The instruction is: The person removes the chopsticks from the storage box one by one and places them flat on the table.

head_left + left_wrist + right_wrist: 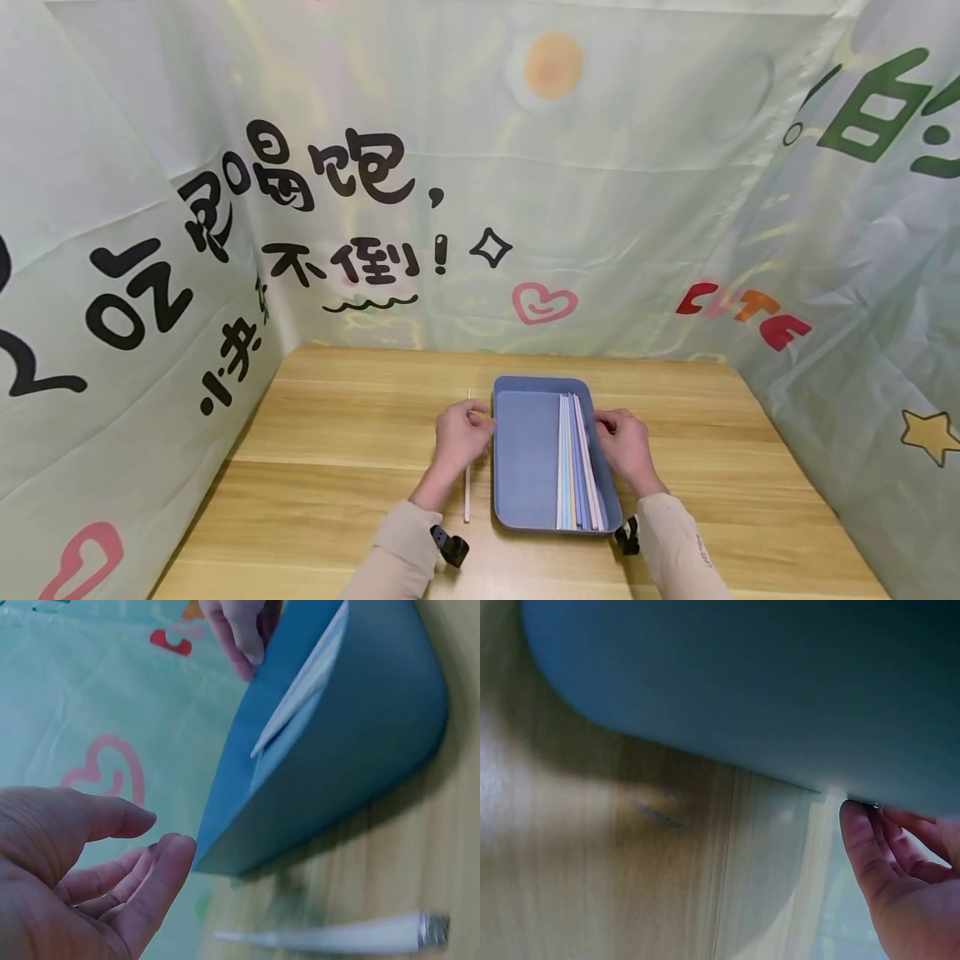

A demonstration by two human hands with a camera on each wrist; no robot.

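Observation:
A blue-grey rectangular tray (525, 458) stands on the table between both hands. Several pale pink, blue, white and yellow chopsticks (573, 467) lie lengthwise along its right side. My left hand (461, 435) is by the tray's left rim, holding nothing; in the left wrist view its thumb and fingers are apart. Below it, a single white chopstick (360, 934) with a silvery end lies on the table left of the tray. My right hand (624, 446) is at the opposite rim. In the right wrist view, its bent fingertips (855, 814) touch the tray's edge.
The light wood table (352, 433) is enclosed at the back and sides by a printed pale green cloth (637, 217). A dark wrist camera (450, 547) sits on the left wrist, and another (628, 537) on the right.

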